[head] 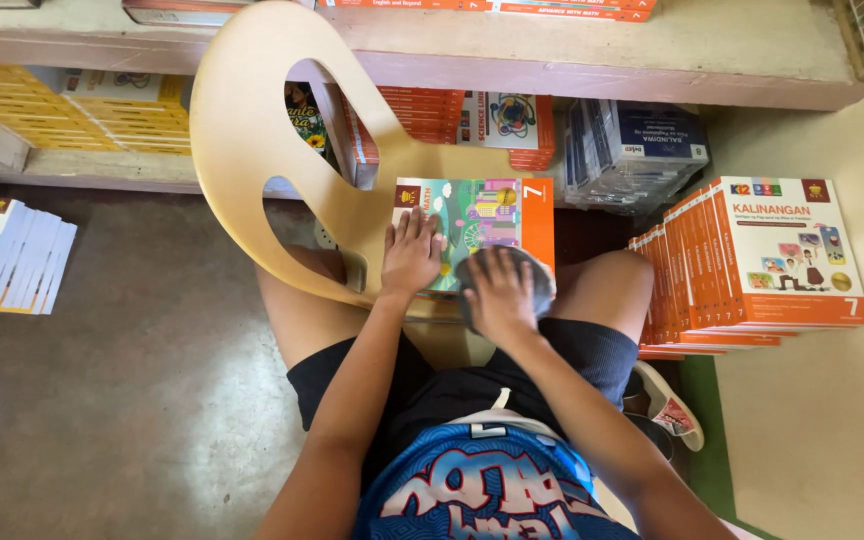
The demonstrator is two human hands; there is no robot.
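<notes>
1. Textbook (492, 215) is laid flat on the tan plastic chair (252, 130), between the knees.
2. Left hand (410, 255) is pressed open-palmed on its cover.
3. Grey cloth (537, 280) is gripped by right hand (500, 298) against the cover.
4. Orange book stack (752, 260) is stood just right.

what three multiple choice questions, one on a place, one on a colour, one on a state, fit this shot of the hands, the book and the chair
1. Where does the book under the hands lie?
A. on the seat of the tan chair
B. on the floor
C. on the top shelf

2. What colour is the band down the book's right edge?
A. blue
B. orange
C. black

3. How does the left hand rest?
A. closed in a fist
B. lifted clear of the book
C. flat, fingers spread on the cover

Answers: 1 A, the book sits on the chair seat between the person's knees. 2 B, the edge strip is orange. 3 C, the palm lies flat on the cover, while the right hand presses a grey cloth onto it.
</notes>
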